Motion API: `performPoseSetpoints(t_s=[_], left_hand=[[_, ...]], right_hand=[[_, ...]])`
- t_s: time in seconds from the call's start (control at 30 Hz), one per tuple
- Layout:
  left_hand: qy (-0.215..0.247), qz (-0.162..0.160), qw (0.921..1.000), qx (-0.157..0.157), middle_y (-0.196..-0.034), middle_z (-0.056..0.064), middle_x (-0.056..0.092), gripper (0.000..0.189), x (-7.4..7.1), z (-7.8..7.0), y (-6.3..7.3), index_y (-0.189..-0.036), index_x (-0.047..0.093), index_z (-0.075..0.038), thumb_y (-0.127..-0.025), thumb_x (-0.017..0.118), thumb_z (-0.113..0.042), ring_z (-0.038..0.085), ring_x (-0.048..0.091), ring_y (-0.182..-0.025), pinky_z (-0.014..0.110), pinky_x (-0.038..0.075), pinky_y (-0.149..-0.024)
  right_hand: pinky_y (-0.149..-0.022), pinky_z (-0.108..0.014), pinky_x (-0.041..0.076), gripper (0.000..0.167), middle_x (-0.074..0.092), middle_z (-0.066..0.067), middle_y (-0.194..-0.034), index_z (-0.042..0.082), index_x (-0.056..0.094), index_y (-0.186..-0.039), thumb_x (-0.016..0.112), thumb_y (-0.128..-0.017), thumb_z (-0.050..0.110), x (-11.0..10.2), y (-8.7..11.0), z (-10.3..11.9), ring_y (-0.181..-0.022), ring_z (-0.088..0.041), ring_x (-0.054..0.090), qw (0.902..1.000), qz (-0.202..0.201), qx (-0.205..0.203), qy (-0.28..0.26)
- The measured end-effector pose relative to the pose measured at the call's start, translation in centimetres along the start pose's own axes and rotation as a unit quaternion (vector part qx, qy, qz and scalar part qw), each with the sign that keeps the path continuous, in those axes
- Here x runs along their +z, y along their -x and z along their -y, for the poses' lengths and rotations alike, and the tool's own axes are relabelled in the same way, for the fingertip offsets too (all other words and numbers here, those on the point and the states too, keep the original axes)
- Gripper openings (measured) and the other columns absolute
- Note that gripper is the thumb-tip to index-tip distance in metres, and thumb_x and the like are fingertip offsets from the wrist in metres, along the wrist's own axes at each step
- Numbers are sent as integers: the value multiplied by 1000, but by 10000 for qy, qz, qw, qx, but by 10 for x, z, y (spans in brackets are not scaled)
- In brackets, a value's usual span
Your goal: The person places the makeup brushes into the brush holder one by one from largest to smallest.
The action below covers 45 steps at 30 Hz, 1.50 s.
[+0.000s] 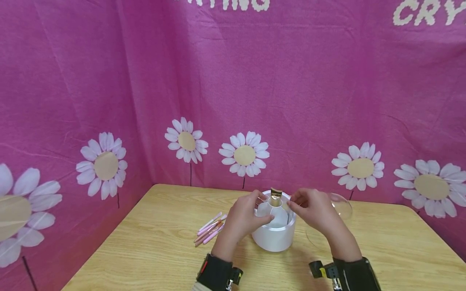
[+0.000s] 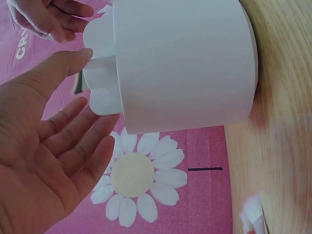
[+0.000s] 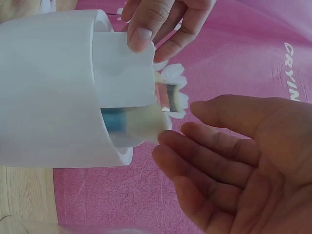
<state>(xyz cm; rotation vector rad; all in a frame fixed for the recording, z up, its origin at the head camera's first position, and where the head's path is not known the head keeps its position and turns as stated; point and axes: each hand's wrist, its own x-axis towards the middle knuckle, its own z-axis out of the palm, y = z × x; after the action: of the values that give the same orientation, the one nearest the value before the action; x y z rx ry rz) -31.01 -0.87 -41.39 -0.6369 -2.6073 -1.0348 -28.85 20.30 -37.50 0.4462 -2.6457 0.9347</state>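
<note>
A white round holder (image 1: 274,239) stands upright on the table in front of both hands. Inside it is a white divider insert (image 3: 124,68) with a scalloped top edge, rising above the rim. A gold tab (image 1: 276,194) sticks up from its middle. My left hand (image 1: 242,218) holds the insert, thumb on one panel and fingers spread to the other side. My right hand (image 1: 316,208) is at the right side of the rim, loosely bent fingers beside the insert. A blurred cream and blue patch (image 3: 139,121) shows near its fingertips; its kind is unclear.
Several makeup brushes (image 1: 210,230), pink, white and brown, lie in a loose pile left of the holder. A clear plastic dome (image 1: 341,205) sits behind the right hand. Pink cloth with daisies (image 1: 244,155) hangs along the wooden table's (image 1: 153,250) back and left edges.
</note>
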Motion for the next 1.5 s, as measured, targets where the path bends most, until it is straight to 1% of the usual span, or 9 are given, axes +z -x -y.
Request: performPoseSetpoints(t_s=[0.27,0.47,0.6,0.73,0.8,0.87,1.07,1.23,1.5], left_hand=[[-133,-10,9999,39,-99,0,71,44,1,0,0,-115,66,-15,-80,88,-31,17,67,-94,25,52,-74],[-168,-12,9999,21,-101,-1,72,44,2,1,0,-115,66,-15,-81,87,-32,14,65,-93,25,53,-76],[-131,7,9999,15,-102,0,72,44,2,1,-1,-115,65,-14,-81,87,-31,17,66,-96,26,53,-77],[-133,4,9999,46,-102,0,71,44,1,1,-1,-115,65,-14,-81,87,-31,20,67,-97,27,53,-78],[-147,-9,9999,78,-101,0,71,43,1,2,-1,-114,66,-14,-80,87,-31,19,67,-97,27,53,-77],[-149,-20,9998,112,-101,0,72,43,1,3,0,-114,66,-14,-80,87,-31,19,67,-96,27,53,-77],[-173,-53,9996,222,-103,0,72,42,1,4,0,-114,66,-13,-81,87,-30,19,67,-96,26,53,-78],[-229,-104,9992,323,-103,-1,72,42,2,4,0,-113,66,-14,-81,87,-30,17,67,-94,26,53,-77],[-246,-66,9993,290,-103,0,72,41,2,4,-1,-113,65,-14,-81,87,-29,18,67,-95,27,53,-77]], right_hand=[[-69,-37,59,11,70,-4,-81,2,71,-90,77,-88,11,1,1,0,-74,-18,67,10000,29,-22,76],[-69,-38,59,10,70,-8,-85,-1,72,-95,73,-91,9,-2,1,0,-76,-20,65,9999,-95,61,122],[-66,-38,58,12,69,-11,-86,-4,70,-99,69,-90,2,-4,0,-3,-77,-23,64,9992,-151,191,306],[-66,-40,56,16,68,-11,-84,-6,70,-98,68,-83,-1,-3,1,-7,-77,-25,62,9968,235,327,696],[-67,-41,55,13,67,-9,-81,-5,70,-93,69,-81,1,-2,1,-8,-75,-23,61,9947,420,377,859],[-65,-40,54,8,66,-6,-77,-2,71,-87,71,-82,4,0,1,-9,-72,-22,60,9935,485,403,944],[-60,-36,50,9,64,-1,-72,5,72,-81,76,-86,10,6,0,-7,-66,-17,57,9946,386,341,905],[-58,-34,49,8,63,-1,-71,5,73,-81,75,-87,10,8,-1,-4,-65,-17,55,9950,378,311,875],[-60,-34,51,7,66,-3,-74,4,70,-81,74,-86,8,13,-2,-2,-67,-17,59,9964,158,278,785]])
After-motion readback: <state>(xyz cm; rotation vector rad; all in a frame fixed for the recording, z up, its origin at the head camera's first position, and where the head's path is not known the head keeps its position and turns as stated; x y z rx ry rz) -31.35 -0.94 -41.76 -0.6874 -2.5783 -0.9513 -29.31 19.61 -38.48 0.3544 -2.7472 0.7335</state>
